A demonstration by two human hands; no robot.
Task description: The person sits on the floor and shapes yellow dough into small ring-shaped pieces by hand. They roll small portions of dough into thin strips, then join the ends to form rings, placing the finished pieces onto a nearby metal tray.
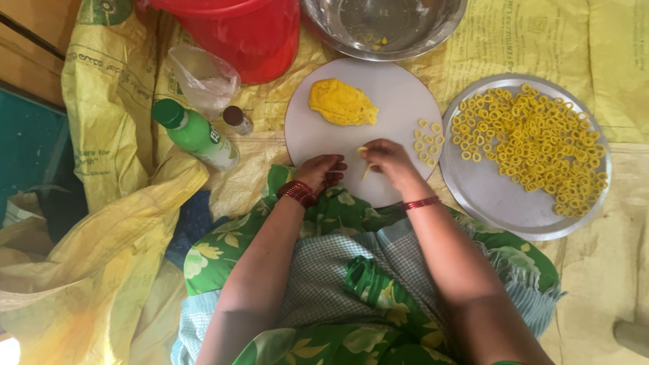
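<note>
A round white board [395,94] lies on the floor before my knees, with a lump of yellow dough [342,103] on its far side. My right hand [385,161] pinches a thin yellow dough strip [366,167] near the board's front edge. My left hand [322,171] rests with fingers curled at the board's near rim, close to the right hand; whether it holds anything is unclear. Several small dough rings [427,142] sit at the board's right edge.
A metal plate [493,203] at right carries several yellow dough rings [534,138]. A steel bowl [384,27] and red bucket [236,30] stand beyond the board. A green bottle [196,135], a small vial [237,119] and a plastic bag [203,78] lie left, on yellow sacking [122,223].
</note>
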